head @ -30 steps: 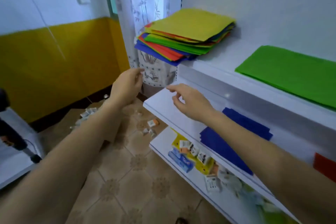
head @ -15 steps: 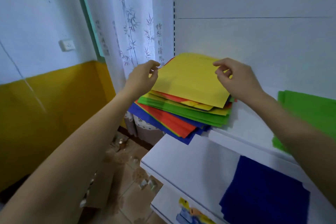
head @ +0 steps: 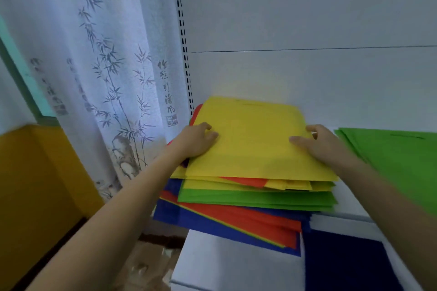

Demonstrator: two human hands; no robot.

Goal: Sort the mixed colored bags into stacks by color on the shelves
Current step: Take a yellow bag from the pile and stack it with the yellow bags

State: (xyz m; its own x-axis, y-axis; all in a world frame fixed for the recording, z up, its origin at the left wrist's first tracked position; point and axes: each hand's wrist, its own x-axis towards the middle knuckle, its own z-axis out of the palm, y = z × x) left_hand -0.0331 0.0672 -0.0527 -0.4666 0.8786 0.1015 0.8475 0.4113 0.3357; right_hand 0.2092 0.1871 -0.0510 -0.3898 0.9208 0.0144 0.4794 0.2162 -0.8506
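Since half a second ago, both hands came down from the far corners of the flat yellow fabric bag (head: 255, 146) to its two sides, and the bag now fills more of the head view.

The left hand (head: 195, 142) lies on the left edge of this bag. Its fingers (head: 209, 130) are close together and a little bent on the top surface. If the thumb goes under the edge, I cannot tell. The right hand (head: 325, 145) holds the right edge: the thumb lies straight on the top, the index finger is curled at the far side, and the other fingers are hidden and blurred.

The yellow bag is the top piece of the mixed pile of coloured bags (head: 248, 210), which has yellow, red, green and blue layers fanned out under it. The pile is at the left end of the upper white shelf (head: 350, 205) and hangs a little over its front edge. Just beside it on the right, on the same shelf, lies the flat stack of green bags (head: 397, 156). On the lower white shelf (head: 236, 264) lies the stack of dark blue bags (head: 343, 262).

Left of the shelves hangs a white curtain with grey bamboo print (head: 106, 73).
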